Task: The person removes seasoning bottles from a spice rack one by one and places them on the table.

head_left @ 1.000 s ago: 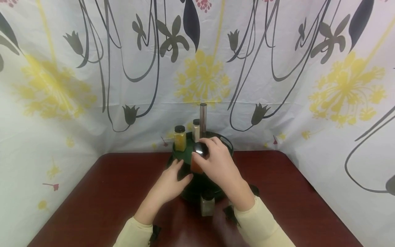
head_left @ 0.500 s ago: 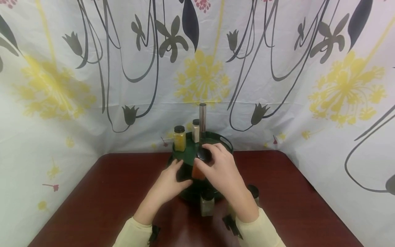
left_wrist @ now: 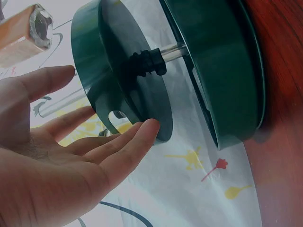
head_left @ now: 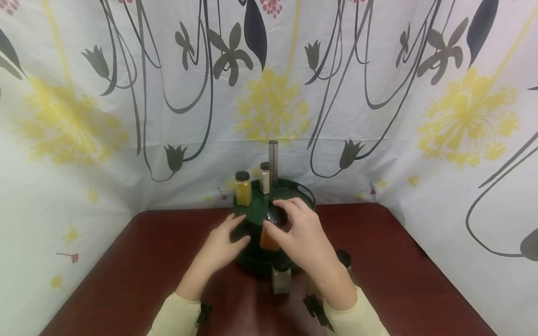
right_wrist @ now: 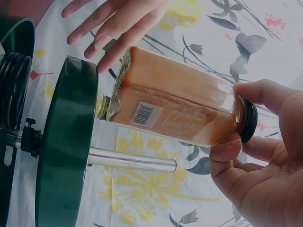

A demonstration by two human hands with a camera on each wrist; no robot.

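By its black lid, my right hand (head_left: 307, 238) holds a square glass jar of orange powder (head_left: 269, 239), between thumb and fingers. In the right wrist view the jar (right_wrist: 165, 99) is tilted, its base close above the upper tray (right_wrist: 71, 151) of a green two-tier stand. My left hand (head_left: 220, 247) lies at the stand's left side, fingers spread and holding nothing. The left wrist view shows its fingertips right at the upper tray's wall (left_wrist: 87, 52). A jar of yellow powder (head_left: 243, 190) and a jar of pale powder (head_left: 264, 179) stand on that tray.
A metal pole (head_left: 273, 161) rises from the upper tray. The lower tray (left_wrist: 227, 85) sits on the dark red table (head_left: 117, 270). In front stands a black-lidded jar (head_left: 281, 279), and another jar (head_left: 343, 259) is partly hidden by the right forearm. A flower-patterned curtain (head_left: 189, 116) hangs behind.
My right hand has come lower and nearer with the orange jar. My left hand has drawn slightly left, away from the stand. The camera view has shifted a little.
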